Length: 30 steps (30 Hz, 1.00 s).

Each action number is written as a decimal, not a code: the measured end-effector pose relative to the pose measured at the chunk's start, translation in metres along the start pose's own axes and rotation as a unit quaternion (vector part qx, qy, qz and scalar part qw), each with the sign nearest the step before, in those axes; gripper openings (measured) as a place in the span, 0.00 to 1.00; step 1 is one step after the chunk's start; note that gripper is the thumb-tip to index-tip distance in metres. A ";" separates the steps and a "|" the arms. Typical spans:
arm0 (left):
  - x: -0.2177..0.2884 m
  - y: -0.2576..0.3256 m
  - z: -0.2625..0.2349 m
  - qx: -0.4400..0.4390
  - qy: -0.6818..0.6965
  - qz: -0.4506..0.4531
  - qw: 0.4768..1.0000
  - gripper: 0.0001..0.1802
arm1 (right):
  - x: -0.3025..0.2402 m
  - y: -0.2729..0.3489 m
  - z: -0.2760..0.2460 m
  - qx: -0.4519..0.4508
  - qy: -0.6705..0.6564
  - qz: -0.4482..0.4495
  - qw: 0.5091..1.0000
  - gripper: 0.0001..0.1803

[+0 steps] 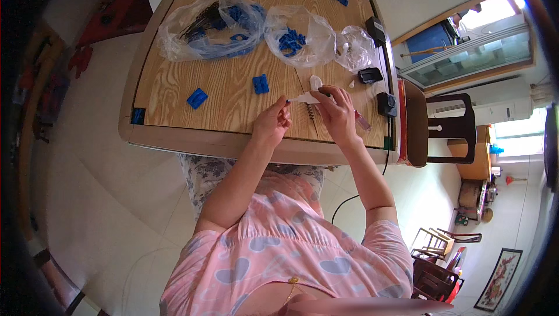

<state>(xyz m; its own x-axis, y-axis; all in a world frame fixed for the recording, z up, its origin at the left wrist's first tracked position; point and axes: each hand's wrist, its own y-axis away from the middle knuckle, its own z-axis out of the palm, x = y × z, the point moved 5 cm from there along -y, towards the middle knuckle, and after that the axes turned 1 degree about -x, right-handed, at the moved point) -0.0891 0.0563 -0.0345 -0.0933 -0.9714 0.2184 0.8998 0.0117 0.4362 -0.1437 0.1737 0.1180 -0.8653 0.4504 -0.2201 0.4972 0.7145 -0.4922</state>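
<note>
Near the frame's centre, above the desk (227, 74), the right hand (336, 113) has its fingers closed around a white bottle (308, 98), its nozzle pointing left toward the left hand (272, 122), whose fingers pinch a small blue piece (287, 102).

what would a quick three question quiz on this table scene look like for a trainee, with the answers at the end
1. Short answer: which of the person's hands holds the white bottle?
2. True or false: the left hand is reaching inside a clear bag.
3. Fill in the blank: two flat blue blocks lie on the wood-grain tabletop, to the person's ____ of the bottle.

Key:
1. The right hand.
2. False; it is near the table's near edge, with a small blue piece at its fingertips, by the bottle's tip.
3. Left.
</note>
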 end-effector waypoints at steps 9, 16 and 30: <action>0.000 -0.001 0.000 -0.003 -0.004 0.004 1.000 0.14 | 0.000 -0.001 0.000 -0.010 0.001 0.002 1.000 0.19; 0.000 0.002 0.001 0.003 0.001 -0.003 1.000 0.14 | 0.001 0.000 -0.001 -0.009 -0.002 0.008 1.000 0.18; 0.000 0.000 0.001 -0.002 0.000 0.004 1.000 0.15 | 0.000 0.000 0.000 -0.008 0.007 -0.008 1.000 0.18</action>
<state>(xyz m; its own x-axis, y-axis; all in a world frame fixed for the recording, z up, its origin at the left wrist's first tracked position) -0.0894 0.0563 -0.0337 -0.0850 -0.9714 0.2218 0.9027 0.0192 0.4299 -0.1441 0.1736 0.1182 -0.8717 0.4471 -0.2005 0.4851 0.7302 -0.4812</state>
